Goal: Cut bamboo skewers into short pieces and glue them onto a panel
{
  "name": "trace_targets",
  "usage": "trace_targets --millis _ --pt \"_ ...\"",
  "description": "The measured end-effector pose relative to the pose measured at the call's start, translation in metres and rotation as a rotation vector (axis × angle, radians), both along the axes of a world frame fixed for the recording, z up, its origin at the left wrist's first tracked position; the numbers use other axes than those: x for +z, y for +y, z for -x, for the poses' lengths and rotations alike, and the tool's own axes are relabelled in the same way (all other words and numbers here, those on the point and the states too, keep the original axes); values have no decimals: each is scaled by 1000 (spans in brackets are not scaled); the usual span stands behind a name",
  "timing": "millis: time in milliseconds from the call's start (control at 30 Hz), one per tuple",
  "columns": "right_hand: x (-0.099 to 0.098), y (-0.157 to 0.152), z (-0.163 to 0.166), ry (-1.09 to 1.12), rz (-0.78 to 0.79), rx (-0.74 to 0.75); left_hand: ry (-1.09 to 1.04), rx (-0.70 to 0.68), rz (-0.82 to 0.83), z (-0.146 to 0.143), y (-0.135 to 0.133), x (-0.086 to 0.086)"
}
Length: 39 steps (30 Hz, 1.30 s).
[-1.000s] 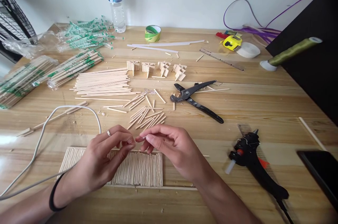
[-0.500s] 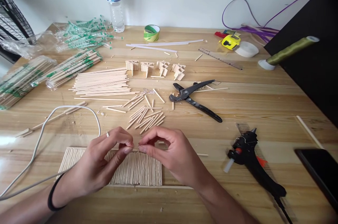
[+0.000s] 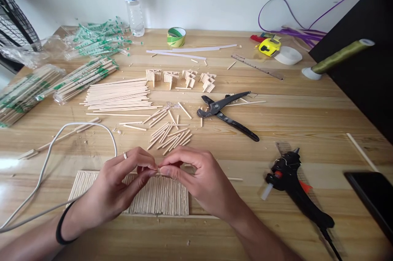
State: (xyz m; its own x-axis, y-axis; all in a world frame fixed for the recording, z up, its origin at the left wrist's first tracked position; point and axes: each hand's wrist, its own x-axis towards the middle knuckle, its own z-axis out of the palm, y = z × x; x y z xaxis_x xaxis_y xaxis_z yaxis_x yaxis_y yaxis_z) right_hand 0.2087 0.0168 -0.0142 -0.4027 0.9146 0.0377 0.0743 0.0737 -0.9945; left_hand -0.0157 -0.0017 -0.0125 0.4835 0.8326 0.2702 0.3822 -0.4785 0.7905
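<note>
Both hands meet over the far edge of a panel of wooden sticks point(image 3: 162, 197) laid side by side. My left hand point(image 3: 123, 189), with a ring and a black wristband, is closed in a pinch. My right hand point(image 3: 204, 175) pinches too, its fingertips touching or nearly touching the left ones. Whatever sits between the fingers is too small and hidden to make out. Just beyond the hands lies a heap of short cut sticks point(image 3: 172, 136). A thin stick point(image 3: 235, 179) pokes out to the right of my right hand.
A black glue gun point(image 3: 290, 179) lies at the right, near a phone point(image 3: 368, 195). Black cutting pliers point(image 3: 227, 115) rest mid-table. Long sticks point(image 3: 119, 95) and small stick assemblies point(image 3: 172, 77) lie farther back. A white cable point(image 3: 50, 150) loops at the left, crossing by my left wrist.
My fingertips have come closer together, the right hand shifting slightly left. Both hands stay pinched over the panel.
</note>
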Motion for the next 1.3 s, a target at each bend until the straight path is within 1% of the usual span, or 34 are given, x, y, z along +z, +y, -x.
trace_targets --millis 233,433,533,700,833,967,1167,1233,1300 --pt "2 -2 0 -21 -4 26 -29 -1 14 1 -2 -2" --pt "-1 -2 -1 -39 47 25 -18 -71 -18 5 0 -2" --pt "-1 -2 0 -36 49 31 -13 -67 -24 5 -1 -1" --pt "3 -2 -1 -11 43 38 13 -36 29 4 -3 0" --pt "6 -2 -1 20 28 49 35 -66 53 4 -3 0" --pt "6 -1 0 21 29 57 22 -81 113 3 -2 0" --pt "4 -1 -1 -23 -18 42 -48 -60 162 1 0 3" --pt "-1 -2 -1 -97 -68 59 -77 -67 165 1 0 5" --pt "-6 -3 0 -192 -161 86 -100 -88 163 1 1 6"
